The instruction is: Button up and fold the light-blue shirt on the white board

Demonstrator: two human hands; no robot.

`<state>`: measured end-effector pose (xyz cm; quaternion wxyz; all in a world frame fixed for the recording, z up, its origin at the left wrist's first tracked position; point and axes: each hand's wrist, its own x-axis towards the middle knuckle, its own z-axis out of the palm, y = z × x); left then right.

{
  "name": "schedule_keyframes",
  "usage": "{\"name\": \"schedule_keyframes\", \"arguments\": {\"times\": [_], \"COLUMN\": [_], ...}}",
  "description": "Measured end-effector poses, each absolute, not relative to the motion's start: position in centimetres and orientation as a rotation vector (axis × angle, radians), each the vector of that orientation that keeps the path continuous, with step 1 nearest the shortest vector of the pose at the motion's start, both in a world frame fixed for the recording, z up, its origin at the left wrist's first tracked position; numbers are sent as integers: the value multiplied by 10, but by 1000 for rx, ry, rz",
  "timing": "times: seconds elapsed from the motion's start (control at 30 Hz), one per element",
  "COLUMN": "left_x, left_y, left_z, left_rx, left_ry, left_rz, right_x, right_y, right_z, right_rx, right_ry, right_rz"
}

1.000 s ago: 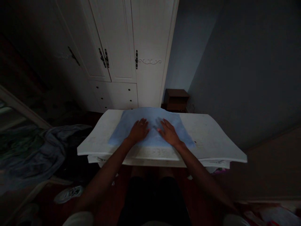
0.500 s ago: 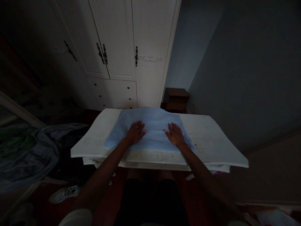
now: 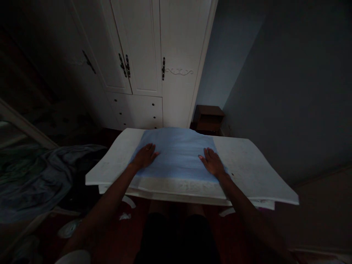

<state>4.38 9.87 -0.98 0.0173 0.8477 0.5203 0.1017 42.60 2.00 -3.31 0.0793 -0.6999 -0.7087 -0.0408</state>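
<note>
A light blue cloth (image 3: 178,154) lies spread over the middle of a white table (image 3: 244,161), its far side reaching the table's back edge. My left hand (image 3: 145,156) rests flat on the cloth's left side, fingers stretched out, a ring on one finger. On the right side, my right hand (image 3: 212,161) is pressed flat with its fingers extended and thumb pointing inward. Faint creases run across the cloth between the two hands. Neither hand grasps anything.
Behind the table stands a white wardrobe (image 3: 143,47) with dark handles and drawers. A small brown cabinet (image 3: 210,115) sits by the wall. Crumpled clothes (image 3: 52,176) are heaped at left, above a shoe (image 3: 68,228) on the red floor.
My hands have slid apart across the cloth, the left one outward to the left, the right one slightly to the right. The view has shifted a little.
</note>
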Motion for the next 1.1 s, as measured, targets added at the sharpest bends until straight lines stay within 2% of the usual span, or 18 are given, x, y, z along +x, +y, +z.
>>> {"name": "schedule_keyframes", "arguments": {"times": [0.2, 0.43, 0.77, 1.1], "left_x": [72, 133, 138, 138], "left_y": [129, 178, 203, 208], "left_z": [18, 11, -22, -17], "left_rx": [2625, 2836, 2735, 2741], "left_ry": [1700, 1408, 1415, 1367], "left_rz": [299, 295, 281, 267], "right_x": [405, 342, 362, 363], "right_y": [47, 120, 163, 164], "right_z": [-18, 15, -15, -14], "right_rx": [-2202, -2008, -2176, -2156], "right_ry": [-2000, -2112, -2117, -2127], "right_rz": [-28, 36, 240, 180]}}
